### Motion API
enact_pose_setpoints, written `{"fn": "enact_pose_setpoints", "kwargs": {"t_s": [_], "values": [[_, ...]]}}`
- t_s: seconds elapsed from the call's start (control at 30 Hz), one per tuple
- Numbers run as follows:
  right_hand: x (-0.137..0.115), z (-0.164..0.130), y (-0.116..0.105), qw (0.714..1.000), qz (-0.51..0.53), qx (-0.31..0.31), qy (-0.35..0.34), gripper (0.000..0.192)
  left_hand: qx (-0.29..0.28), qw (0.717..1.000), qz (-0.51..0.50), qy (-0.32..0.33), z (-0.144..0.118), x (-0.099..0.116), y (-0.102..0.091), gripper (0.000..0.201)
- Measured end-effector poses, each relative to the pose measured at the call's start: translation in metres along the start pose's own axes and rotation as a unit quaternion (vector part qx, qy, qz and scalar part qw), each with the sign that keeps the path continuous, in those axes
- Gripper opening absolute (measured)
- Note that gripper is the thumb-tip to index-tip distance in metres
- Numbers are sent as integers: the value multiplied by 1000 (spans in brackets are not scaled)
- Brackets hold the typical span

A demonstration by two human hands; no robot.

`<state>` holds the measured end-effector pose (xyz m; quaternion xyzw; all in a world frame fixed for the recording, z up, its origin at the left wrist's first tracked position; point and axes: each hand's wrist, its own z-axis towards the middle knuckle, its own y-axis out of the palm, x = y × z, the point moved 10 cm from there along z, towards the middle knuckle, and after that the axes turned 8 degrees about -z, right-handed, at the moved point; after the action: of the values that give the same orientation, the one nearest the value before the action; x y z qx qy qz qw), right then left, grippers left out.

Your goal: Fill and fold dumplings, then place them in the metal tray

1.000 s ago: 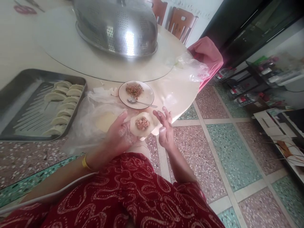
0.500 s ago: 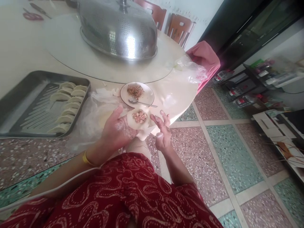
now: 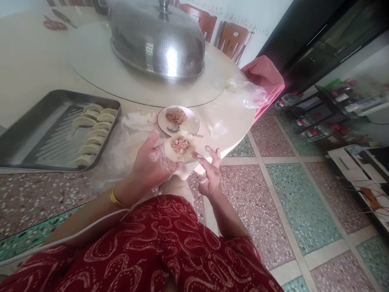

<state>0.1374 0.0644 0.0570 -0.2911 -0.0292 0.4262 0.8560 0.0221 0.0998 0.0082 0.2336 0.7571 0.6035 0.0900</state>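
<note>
we cup round white dough wrapper with minced filling (image 3: 180, 147) mid-frame in left hand (image 3: 151, 162); right hand (image 3: 209, 174) fingers apart, touching wrapper rim | step: folding; next needs pinching edges

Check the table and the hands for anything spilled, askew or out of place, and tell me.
Nothing is spilled. One oddity: the pink cloth and a crumpled plastic bag hang over the table edge. The left hand holds a filled wrapper level; the right hand touches its rim. Dumplings sit in neat rows on the tray.
</note>
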Motion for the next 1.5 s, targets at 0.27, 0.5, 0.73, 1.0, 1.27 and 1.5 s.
{"fn": "enact_pose_setpoints", "kwargs": {"t_s": [0.27,0.5,0.73,1.0,1.27,1.5], "values": [[-2,-6,3,996,-82,-6,-29,60,-2,1000,3,10,2,-1,5,68],[-5,-7,1,996,-28,13,-79,53,50,999,-2,22,6,0,4,63],[133,21,4,974,-160,-98,128,50,84,994,-15,63,15,5,-1,56],[206,21,50,933,-226,-230,161,50,124,990,-38,52,25,1,-15,55],[82,37,14,995,-60,-64,38,46,45,996,-63,48,36,-2,-9,53],[-10,20,57,979,-117,-149,-73,52,24,998,-62,14,33,-10,-3,61]]}}
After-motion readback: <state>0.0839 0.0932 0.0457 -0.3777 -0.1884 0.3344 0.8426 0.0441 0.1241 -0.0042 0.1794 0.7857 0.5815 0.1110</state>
